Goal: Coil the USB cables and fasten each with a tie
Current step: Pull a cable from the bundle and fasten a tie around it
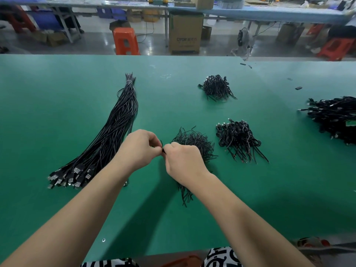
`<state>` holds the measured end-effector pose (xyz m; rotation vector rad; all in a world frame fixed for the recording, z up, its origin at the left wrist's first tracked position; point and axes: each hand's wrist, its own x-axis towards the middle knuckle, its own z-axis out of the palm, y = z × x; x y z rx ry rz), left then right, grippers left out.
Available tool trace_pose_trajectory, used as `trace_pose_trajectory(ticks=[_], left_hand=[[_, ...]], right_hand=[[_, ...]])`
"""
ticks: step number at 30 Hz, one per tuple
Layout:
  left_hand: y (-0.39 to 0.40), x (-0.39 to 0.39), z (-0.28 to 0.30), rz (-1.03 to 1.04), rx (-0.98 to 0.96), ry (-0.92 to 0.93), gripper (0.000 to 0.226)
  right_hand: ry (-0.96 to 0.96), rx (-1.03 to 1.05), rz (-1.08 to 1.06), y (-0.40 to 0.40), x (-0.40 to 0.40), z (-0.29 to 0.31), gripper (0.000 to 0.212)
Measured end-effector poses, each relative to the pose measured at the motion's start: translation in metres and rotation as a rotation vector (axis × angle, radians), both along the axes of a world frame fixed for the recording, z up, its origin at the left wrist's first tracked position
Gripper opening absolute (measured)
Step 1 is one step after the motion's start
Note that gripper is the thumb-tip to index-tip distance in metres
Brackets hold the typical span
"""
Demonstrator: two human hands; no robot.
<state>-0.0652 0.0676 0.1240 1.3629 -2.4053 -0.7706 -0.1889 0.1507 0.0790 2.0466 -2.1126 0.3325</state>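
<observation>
My left hand (139, 148) and my right hand (183, 159) meet above the green table (57, 105), fingertips together. Between them they pinch a thin black tie (162, 146) whose end sticks up; what it wraps is hidden by the fingers. A black cable end (185, 195) hangs below my right wrist. A long bundle of straight black USB cables (113, 132) lies to the left, plugs toward me. A loose heap of black ties (194, 141) sits just behind my right hand. Two piles of coiled cables (238, 139) (216, 87) lie right and beyond.
A larger pile of coiled cables (335, 116) lies at the table's right edge. Small black scraps (298, 88) are scattered at the far right. Beyond the table's far edge stand an orange stool (125, 41) and a cardboard box (185, 33).
</observation>
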Motion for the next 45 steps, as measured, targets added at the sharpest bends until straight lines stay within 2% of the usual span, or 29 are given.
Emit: trace_pose_trajectory(ticks=[2,4,6,9,10,12,17,23,27,30,32,34,37,39,41,43,45], left_hand=[[0.002,0.000,0.000,0.001,-0.032,0.006,0.015],[0.004,0.000,-0.001,-0.013,-0.062,0.048,0.013],[0.008,0.001,-0.003,-0.042,-0.142,0.109,0.006],[0.010,0.005,-0.004,-0.123,-0.323,0.207,0.004],[0.010,0.006,-0.005,-0.153,-0.367,0.237,0.005],[0.011,0.007,-0.005,-0.193,-0.419,0.286,0.009],[0.012,0.006,-0.010,-0.200,-0.411,0.349,0.006],[0.015,0.005,-0.009,-0.214,-0.549,0.288,0.006],[0.011,0.004,-0.010,-0.302,-0.772,0.220,0.003],[0.006,0.006,-0.012,-0.364,-0.982,0.101,0.012],[0.004,0.007,-0.013,-0.385,-1.026,0.053,0.014],[0.005,0.008,-0.013,-0.335,-0.903,0.114,0.007],[0.004,0.009,-0.012,-0.112,-0.459,0.318,0.006],[0.002,0.010,-0.012,0.053,-0.133,0.446,0.010],[-0.002,0.011,-0.013,0.147,0.132,0.572,0.011],[-0.001,0.011,-0.013,0.151,0.297,0.640,0.008],[0.002,0.010,-0.013,0.121,0.355,0.664,0.007]], right_hand=[[-0.096,0.020,-0.039,-0.002,0.000,0.000,0.019],[-0.363,0.118,-0.084,-0.004,-0.004,0.005,0.020],[-0.834,0.254,-0.118,-0.007,-0.010,0.015,0.020],[-1.630,0.313,-0.170,-0.006,-0.022,0.030,0.015],[-1.785,0.321,-0.177,-0.006,-0.026,0.033,0.015],[-1.898,0.354,-0.147,-0.004,-0.031,0.032,0.015],[-2.006,0.305,-0.102,-0.004,-0.034,0.026,0.011],[-1.999,0.242,-0.139,-0.008,-0.031,0.023,0.009],[-2.095,0.224,-0.168,-0.010,-0.027,0.022,0.009],[-2.194,0.250,-0.187,-0.010,-0.020,0.018,0.008],[-2.222,0.301,-0.195,-0.009,-0.020,0.016,0.007],[-2.235,0.345,-0.160,-0.009,-0.022,0.017,0.012],[-2.134,0.262,-0.088,-0.010,-0.030,0.020,0.014],[-1.950,0.218,0.008,-0.009,-0.034,0.019,0.029],[-1.658,0.188,0.113,-0.007,-0.034,0.020,0.039],[-1.339,0.119,0.163,-0.009,-0.034,0.023,0.036],[-1.222,0.080,0.157,-0.012,-0.034,0.025,0.028]])
